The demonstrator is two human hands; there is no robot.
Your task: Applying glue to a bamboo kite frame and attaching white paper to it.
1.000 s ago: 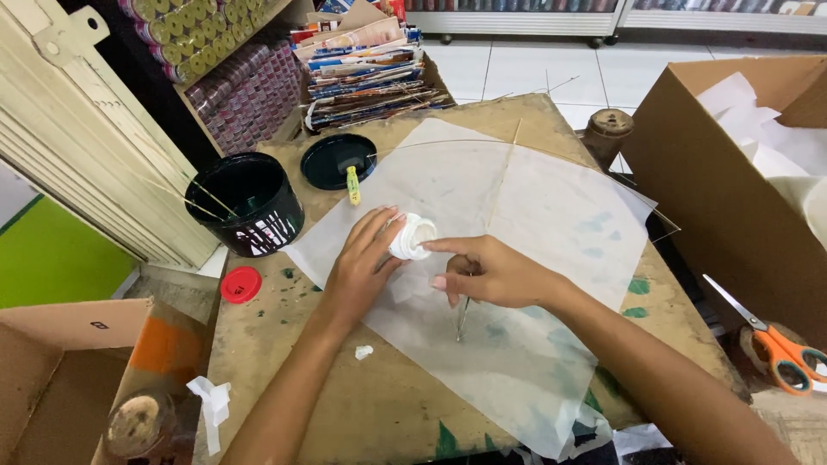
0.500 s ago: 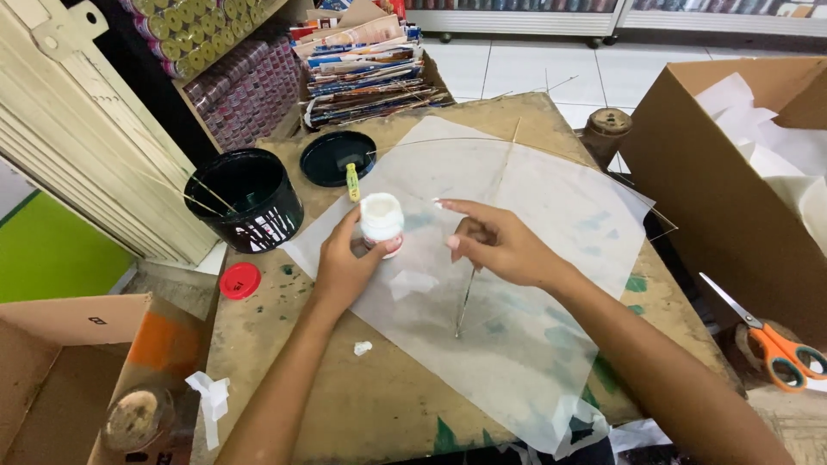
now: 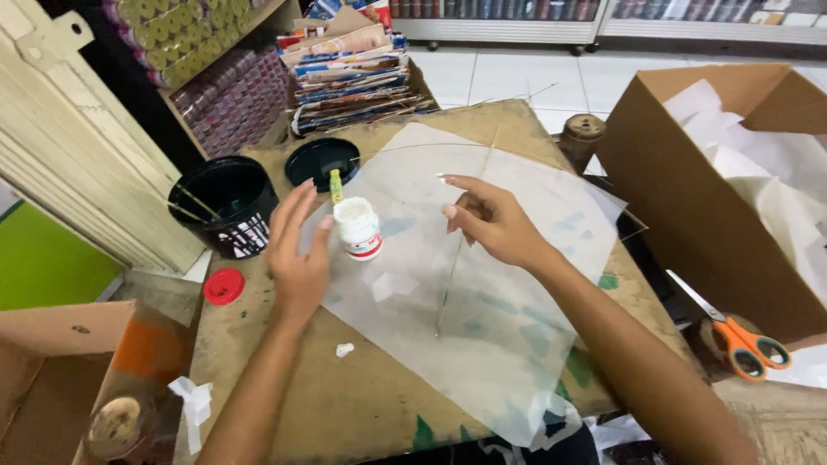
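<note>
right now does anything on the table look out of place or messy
Mostly small things. The red cap lies off the glue bottle, which stands open by the left hand. A torn white scrap sits loose on the table, whose top is stained with green paint. The scissors lie on the floor, off the table.

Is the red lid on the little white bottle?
No, the red lid lies on the table, apart from the white glue bottle beside the left hand.
</note>
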